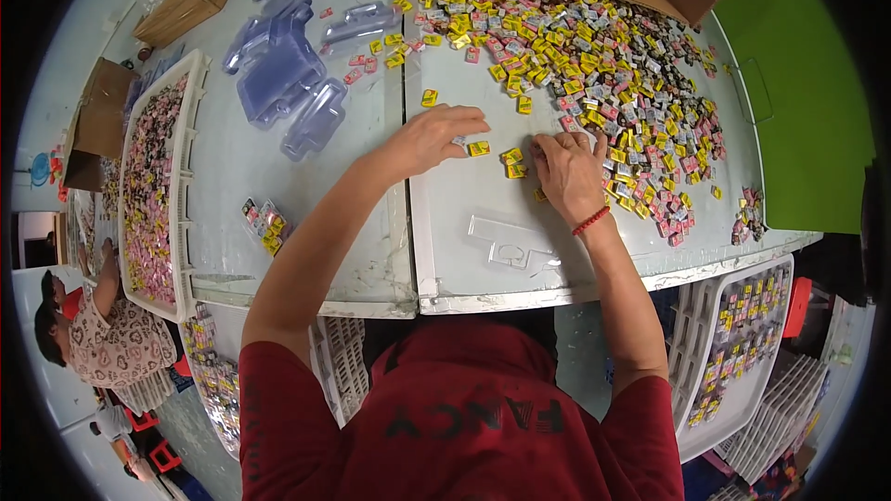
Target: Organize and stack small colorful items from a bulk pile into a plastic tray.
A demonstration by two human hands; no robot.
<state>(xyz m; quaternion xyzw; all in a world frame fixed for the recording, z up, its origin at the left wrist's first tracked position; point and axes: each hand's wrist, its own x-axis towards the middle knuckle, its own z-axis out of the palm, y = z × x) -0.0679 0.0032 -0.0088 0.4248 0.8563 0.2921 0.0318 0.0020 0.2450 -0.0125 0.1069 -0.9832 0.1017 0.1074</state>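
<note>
A dark-red shirt (483, 450) faces the tabletop's (441, 250) near edge, where a clear tray (501, 231) lies. Clear plastic shells (278, 79) crowd the far left; a white crate (186, 186) lines the left edge. Glossy yellow, pink and grey packets (561, 51) spread far right. The left hand (467, 133) curls loosely beside a yellow packet (478, 148), the right hand (568, 141) bends at the heap; I cannot tell whether either grips anything.

Dark upside-down capitals (475, 418) across the red shirt (492, 468)
</note>
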